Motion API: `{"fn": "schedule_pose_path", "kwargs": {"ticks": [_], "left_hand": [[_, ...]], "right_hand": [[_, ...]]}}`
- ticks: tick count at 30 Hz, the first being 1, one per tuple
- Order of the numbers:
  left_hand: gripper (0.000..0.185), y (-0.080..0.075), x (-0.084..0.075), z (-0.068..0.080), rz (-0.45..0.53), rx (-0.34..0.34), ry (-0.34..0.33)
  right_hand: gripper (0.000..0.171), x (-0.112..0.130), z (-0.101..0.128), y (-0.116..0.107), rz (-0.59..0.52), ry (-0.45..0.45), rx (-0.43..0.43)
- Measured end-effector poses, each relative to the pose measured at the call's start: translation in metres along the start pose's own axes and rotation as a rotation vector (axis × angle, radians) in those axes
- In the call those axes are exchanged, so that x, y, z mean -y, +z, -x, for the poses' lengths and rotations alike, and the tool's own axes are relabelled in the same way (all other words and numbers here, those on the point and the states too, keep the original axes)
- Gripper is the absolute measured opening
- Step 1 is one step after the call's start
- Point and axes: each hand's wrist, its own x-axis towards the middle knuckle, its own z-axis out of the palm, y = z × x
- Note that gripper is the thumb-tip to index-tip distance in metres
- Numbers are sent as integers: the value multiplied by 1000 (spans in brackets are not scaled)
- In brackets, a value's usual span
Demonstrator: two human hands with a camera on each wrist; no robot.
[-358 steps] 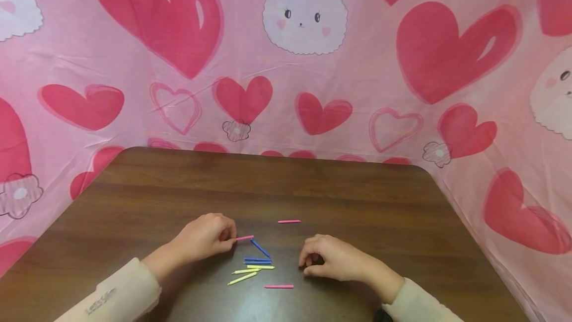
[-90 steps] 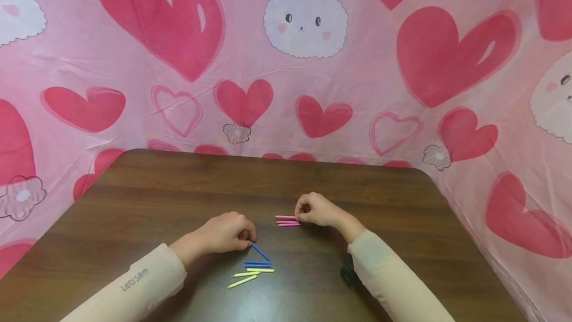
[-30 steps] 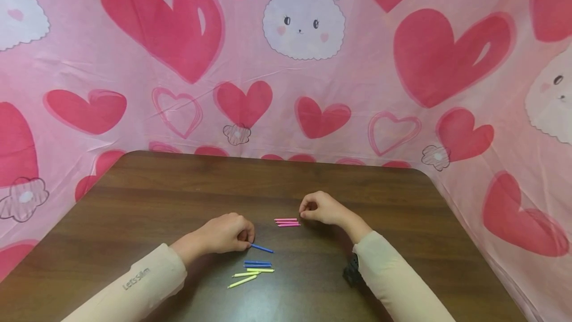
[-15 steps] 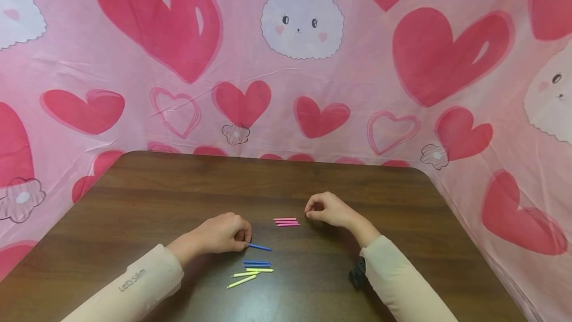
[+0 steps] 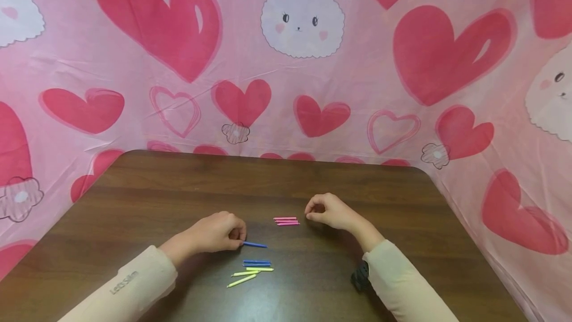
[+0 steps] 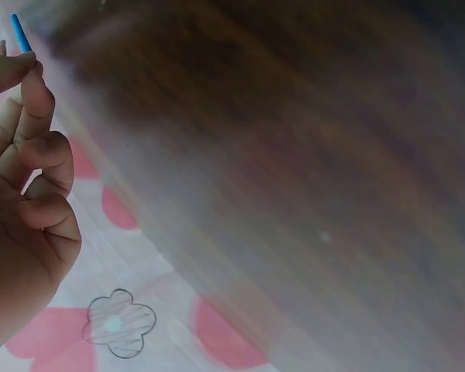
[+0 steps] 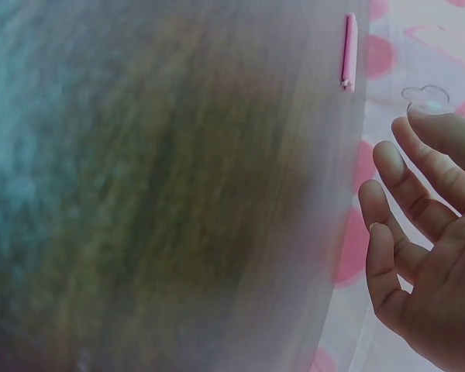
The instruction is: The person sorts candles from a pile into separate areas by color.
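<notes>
Left hand pinching a blue stick, right hand idle by the pink sticks

The left hand (image 5: 217,232) lies on the wooden table (image 5: 268,183), fingertips clamped on one end of a blue stick (image 5: 255,245) lying flat; nearer the person lie two more blue sticks (image 5: 256,263) and some yellow sticks (image 5: 250,275); the right hand (image 5: 328,211), loosely curled and holding nothing, rests just beside three pink sticks (image 5: 286,221); a pink heart-print cloth (image 5: 178,63) hangs behind.

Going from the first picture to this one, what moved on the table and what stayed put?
The scattered pink sticks now lie together as three, and the right hand has let go and drawn slightly away. The left hand swapped a pink stick for the loose blue stick, swinging it from slanted to nearly level. The blue pair and yellow sticks stayed.
</notes>
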Motion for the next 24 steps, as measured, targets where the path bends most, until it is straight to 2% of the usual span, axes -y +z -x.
{"fn": "schedule_pose_path", "kwargs": {"ticks": [11, 24], "left_hand": [[14, -9, 5, 9, -3, -22, -30], [13, -15, 12, 10, -16, -35, -62]], "right_hand": [[7, 10, 6, 4, 5, -53, 12], [7, 24, 9, 15, 14, -99, 64]]}}
